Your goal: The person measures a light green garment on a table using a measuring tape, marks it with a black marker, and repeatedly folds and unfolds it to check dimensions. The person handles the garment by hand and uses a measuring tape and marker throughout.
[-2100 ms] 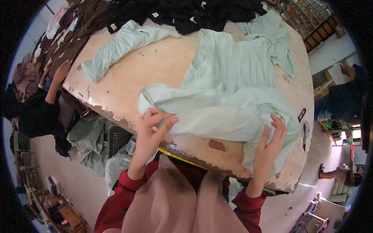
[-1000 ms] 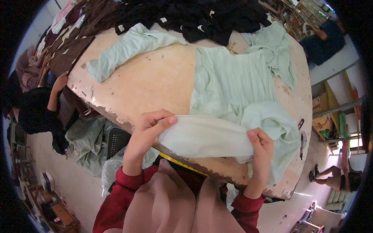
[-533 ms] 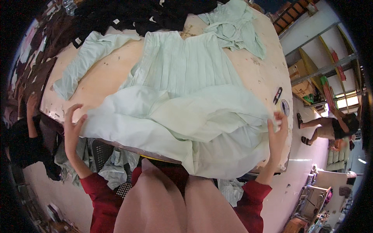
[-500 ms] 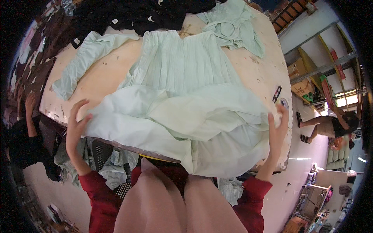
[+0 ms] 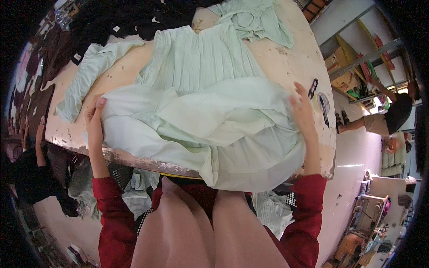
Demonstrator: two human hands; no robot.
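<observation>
A pale mint-green dress point(image 5: 203, 58) with a pleated upper part lies spread on the table in front of me. Its smooth lower layer is bunched toward me, and the hem hangs over the near edge. At the left end of that layer, my left hand point(image 5: 94, 117) is closed, thumb and fingers together at the fabric's edge. My right hand point(image 5: 304, 114) is at the right end of the cloth, fingers apart and slightly blurred, close to or touching its edge.
The worn tabletop point(image 5: 281, 62) also holds a rolled mint piece point(image 5: 91, 73), another mint garment point(image 5: 257, 24), thread snips point(image 5: 313, 88), a tape roll point(image 5: 322, 102) and a black pen point(image 5: 325, 117). Dark garments point(image 5: 111, 18) pile at the far left. A co-worker point(image 5: 395, 111) stands right; another person's arm point(image 5: 40, 138) is left.
My left hand has gone from spread fingers to closed at the cloth's edge. My right hand has moved slightly up along the right side. The view has shifted, bringing the pen into sight.
</observation>
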